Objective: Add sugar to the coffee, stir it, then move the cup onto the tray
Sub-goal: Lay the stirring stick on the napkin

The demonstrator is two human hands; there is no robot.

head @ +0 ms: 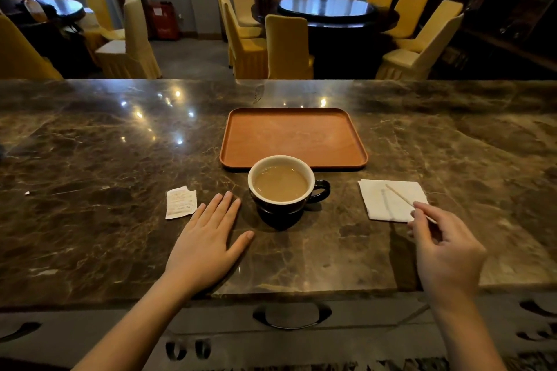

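A dark cup with a white inside holds milky coffee and stands on the marble counter, its handle pointing right. Just behind it lies an orange tray with nothing on it. A torn white sugar packet lies flat to the cup's left. My left hand rests palm down on the counter between packet and cup, fingers spread, holding nothing. My right hand pinches the near end of a thin wooden stir stick, whose far end lies over a white napkin right of the cup.
The marble counter stretches wide to both sides, its front edge just below my wrists. Beyond the counter's far edge are yellow-covered chairs and a dark round dining table.
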